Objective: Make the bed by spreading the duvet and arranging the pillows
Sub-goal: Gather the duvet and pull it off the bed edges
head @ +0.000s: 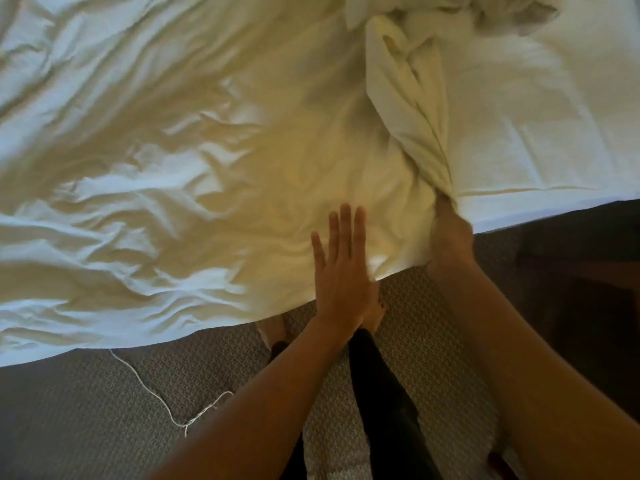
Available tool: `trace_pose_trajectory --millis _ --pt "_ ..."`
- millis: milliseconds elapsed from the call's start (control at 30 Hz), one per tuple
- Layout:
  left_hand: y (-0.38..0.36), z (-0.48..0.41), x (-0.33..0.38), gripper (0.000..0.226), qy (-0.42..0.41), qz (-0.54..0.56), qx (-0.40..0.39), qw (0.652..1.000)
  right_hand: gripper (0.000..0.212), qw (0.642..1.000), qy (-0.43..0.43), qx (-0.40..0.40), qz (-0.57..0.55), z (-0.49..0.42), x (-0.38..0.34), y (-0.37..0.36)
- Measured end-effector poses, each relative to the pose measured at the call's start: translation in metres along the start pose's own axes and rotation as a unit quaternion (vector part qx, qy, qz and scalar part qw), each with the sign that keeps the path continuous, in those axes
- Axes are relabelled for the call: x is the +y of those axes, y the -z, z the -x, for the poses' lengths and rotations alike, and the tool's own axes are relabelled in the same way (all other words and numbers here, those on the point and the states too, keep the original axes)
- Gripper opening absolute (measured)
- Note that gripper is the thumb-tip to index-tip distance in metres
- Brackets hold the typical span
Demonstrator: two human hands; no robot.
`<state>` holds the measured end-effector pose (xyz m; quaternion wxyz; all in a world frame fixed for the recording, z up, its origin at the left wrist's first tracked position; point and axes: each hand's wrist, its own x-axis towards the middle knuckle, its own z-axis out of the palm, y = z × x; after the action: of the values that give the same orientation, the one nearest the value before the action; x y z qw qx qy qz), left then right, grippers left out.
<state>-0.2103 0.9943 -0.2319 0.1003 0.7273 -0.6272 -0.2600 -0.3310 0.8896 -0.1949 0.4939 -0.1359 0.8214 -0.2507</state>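
A crumpled cream-white duvet [180, 161] covers the left and middle of the bed and hangs over its near edge. My left hand [341, 268] lies flat on the duvet at that edge, fingers straight. To its right, my right hand [450, 237] grips a bunched fold of the duvet [412, 126] that runs up towards the head of the bed. A rumpled heap of white bedding [460, 15] sits at the top; I cannot tell whether a pillow is in it.
The bare white sheet of the bed [540, 133] shows on the right. Below the bed edge is grey patterned carpet [104, 410] with a thin white cord [152, 393] on it. My legs and bare feet [273, 330] stand close to the bed. Something dark stands at the right [588, 271].
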Motion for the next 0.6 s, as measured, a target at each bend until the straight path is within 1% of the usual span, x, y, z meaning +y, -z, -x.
trace_pose_trajectory --millis 67,100,133,167,200,233,267,300,333,400,433,500,533,600 --pt "-0.006 -0.019 0.026 0.095 -0.024 -0.007 0.011 1.0 0.061 0.997 -0.061 -0.028 -0.032 -0.004 0.009 0.014" --pt "-0.009 -0.028 0.036 0.092 -0.036 -0.017 0.007 0.999 0.055 0.996 -0.07 -0.038 -0.042 -0.005 0.012 0.02" --pt "-0.011 -0.036 0.043 0.088 -0.052 -0.022 -0.004 0.998 0.044 0.996 -0.069 -0.046 -0.044 -0.008 0.015 0.025" --pt "-0.016 -0.041 0.048 0.084 -0.071 -0.016 -0.015 0.997 0.032 0.996 -0.058 -0.052 -0.036 -0.01 0.015 0.031" --pt "-0.019 -0.044 0.05 0.078 -0.09 -0.001 -0.03 0.996 0.025 0.998 -0.034 -0.056 -0.012 -0.012 0.014 0.036" --pt "-0.023 -0.045 0.049 0.071 -0.1 0.017 -0.044 0.994 0.021 0.998 -0.003 -0.056 0.025 -0.015 0.011 0.041" --pt "-0.026 -0.044 0.048 0.065 -0.101 0.034 -0.056 0.993 0.022 0.996 0.035 -0.058 0.062 -0.02 0.008 0.045" --pt "-0.028 -0.042 0.047 0.063 -0.091 0.047 -0.069 0.992 0.029 0.992 0.068 -0.063 0.087 -0.024 0.002 0.047" --pt "-0.028 -0.038 0.046 0.064 -0.078 0.056 -0.082 0.992 0.043 0.988 0.092 -0.07 0.098 -0.027 -0.007 0.047" --pt "-0.027 -0.032 0.048 0.073 -0.063 0.071 -0.081 0.992 0.07 0.982 0.127 -0.085 0.113 -0.036 -0.028 0.041" --pt "-0.026 -0.031 0.049 0.074 -0.061 0.074 -0.076 0.992 0.078 0.976 0.148 -0.086 0.137 -0.04 -0.041 0.035" --pt "-0.025 -0.031 0.051 0.068 -0.057 0.068 -0.082 0.993 0.086 0.961 0.198 -0.076 0.175 -0.048 -0.066 0.017" --pt "-0.024 -0.032 0.051 0.068 -0.058 0.066 -0.087 0.992 0.088 0.956 0.215 -0.072 0.183 -0.051 -0.078 0.008" --pt "-0.028 -0.035 0.051 0.071 -0.063 0.059 -0.089 0.992 0.084 0.947 0.239 -0.08 0.198 -0.056 -0.098 -0.008"
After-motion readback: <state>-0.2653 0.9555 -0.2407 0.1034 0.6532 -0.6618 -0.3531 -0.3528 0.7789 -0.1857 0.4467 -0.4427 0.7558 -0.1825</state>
